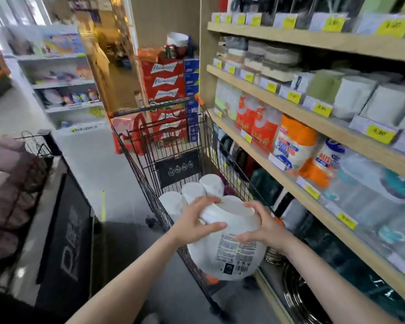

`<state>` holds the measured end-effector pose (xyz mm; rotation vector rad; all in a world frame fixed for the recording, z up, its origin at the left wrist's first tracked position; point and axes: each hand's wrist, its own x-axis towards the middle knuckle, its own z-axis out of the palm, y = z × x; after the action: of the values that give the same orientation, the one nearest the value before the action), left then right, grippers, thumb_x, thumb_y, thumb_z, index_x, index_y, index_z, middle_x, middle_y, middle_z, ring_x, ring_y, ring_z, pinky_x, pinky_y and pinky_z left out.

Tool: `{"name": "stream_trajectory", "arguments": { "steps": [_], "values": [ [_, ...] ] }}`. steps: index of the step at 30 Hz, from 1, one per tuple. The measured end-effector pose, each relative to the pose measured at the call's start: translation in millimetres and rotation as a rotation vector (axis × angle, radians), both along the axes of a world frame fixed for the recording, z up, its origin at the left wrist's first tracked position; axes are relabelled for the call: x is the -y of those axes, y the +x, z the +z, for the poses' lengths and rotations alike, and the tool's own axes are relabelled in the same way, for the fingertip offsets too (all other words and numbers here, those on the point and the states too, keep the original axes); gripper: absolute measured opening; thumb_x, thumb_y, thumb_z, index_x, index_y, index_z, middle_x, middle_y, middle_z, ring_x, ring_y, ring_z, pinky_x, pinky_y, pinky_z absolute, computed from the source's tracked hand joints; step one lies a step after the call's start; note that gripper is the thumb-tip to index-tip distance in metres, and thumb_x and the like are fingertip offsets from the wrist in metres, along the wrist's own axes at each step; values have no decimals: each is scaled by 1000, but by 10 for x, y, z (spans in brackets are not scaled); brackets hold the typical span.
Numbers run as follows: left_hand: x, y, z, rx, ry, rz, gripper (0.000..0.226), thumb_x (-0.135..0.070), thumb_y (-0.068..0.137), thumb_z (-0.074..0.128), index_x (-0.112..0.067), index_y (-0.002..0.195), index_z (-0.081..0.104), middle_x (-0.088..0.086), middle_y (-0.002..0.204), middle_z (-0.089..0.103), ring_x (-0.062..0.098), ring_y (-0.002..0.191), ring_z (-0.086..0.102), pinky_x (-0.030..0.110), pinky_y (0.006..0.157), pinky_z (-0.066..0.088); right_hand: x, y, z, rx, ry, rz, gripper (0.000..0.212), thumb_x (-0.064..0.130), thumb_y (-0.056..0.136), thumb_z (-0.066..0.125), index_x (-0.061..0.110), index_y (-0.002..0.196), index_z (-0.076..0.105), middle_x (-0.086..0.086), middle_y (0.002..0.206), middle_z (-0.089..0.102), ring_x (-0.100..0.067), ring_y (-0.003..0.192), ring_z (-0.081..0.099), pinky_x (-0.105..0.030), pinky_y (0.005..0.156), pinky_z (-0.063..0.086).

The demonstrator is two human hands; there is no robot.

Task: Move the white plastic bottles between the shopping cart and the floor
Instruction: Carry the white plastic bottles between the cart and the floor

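Head view looks down a shop aisle at a black wire shopping cart (150, 174) standing beside wooden shelves (290, 106). Both hands hold one white plastic bottle (229, 242) over the cart's near end, tipped so its printed label faces up and its base points toward the camera. The left hand (194, 220) curls around the bottle's upper left side, thumb lying across the front and fingers wrapped over the top — a firm clasp. The right hand (264, 225) grips the upper right side, fingers bent over the shoulder of the bottle and thumb pressed near the label. Inside the cart's basket, just beyond the held one, stand three more white bottles (192, 192), close together in a cluster. A black printed panel (178, 169) hangs on the cart's far inner wall. Past the cart are stacked red cartons (164, 83) — with blue boxes (192, 76) beside them. On the left, a black low counter (66, 230) runs along the aisle, and folded mauve towels (2, 174) sit in a wire rack. The grey floor (96, 164) is blurred.
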<state>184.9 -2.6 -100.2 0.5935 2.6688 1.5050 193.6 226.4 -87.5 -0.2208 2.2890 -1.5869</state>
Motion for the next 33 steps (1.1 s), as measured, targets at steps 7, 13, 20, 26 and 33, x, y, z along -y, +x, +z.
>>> {"name": "stream_trajectory", "arguments": {
  "steps": [7, 13, 20, 26, 33],
  "values": [
    [653, -1386, -209, 191, -195, -257, 82, -44, 61, 86, -39, 130, 42, -14, 123, 49, 12, 120, 47, 29, 106, 37, 697, -815, -500, -52, 122, -229, 90, 38, 45, 89, 33, 117, 35, 18, 118, 39, -1, 105, 43, -9, 74, 36],
    [961, -2241, -511, 190, -345, -534, 92, -33, 62, 88, -25, 139, 39, -18, 127, 41, -2, 117, 34, -2, 90, 19, 1246, -1129, -945, 20, 190, -442, 95, 50, 40, 83, 36, 119, 32, 7, 126, 36, -13, 116, 39, -25, 89, 36],
    [958, -2728, -1030, 291, -222, -656, 89, -30, 55, 92, -44, 125, 40, -25, 127, 43, -13, 115, 36, -3, 92, 24, 1399, -1394, -1340, 138, 192, -480, 104, 43, 46, 87, 49, 130, 28, 12, 134, 28, -9, 124, 32, -29, 104, 33],
    [1437, -2964, -1348, 222, -540, -539, 88, -72, 66, 65, -32, 140, 39, -8, 141, 44, 12, 129, 39, 27, 105, 34, 1646, -1556, -1700, 119, 258, -528, 92, 31, 49, 88, 47, 123, 36, 7, 127, 32, -9, 115, 33, -7, 83, 32],
    [2045, -2847, -1668, -430, -731, -430, 38, -48, 90, 42, -20, 94, 67, -3, 85, 67, 22, 75, 62, 34, 72, 47, 2021, -1697, -2076, 63, 278, -656, 90, 22, 50, 90, 36, 122, 39, 7, 122, 37, -9, 112, 33, -23, 86, 31]
  ]
}}
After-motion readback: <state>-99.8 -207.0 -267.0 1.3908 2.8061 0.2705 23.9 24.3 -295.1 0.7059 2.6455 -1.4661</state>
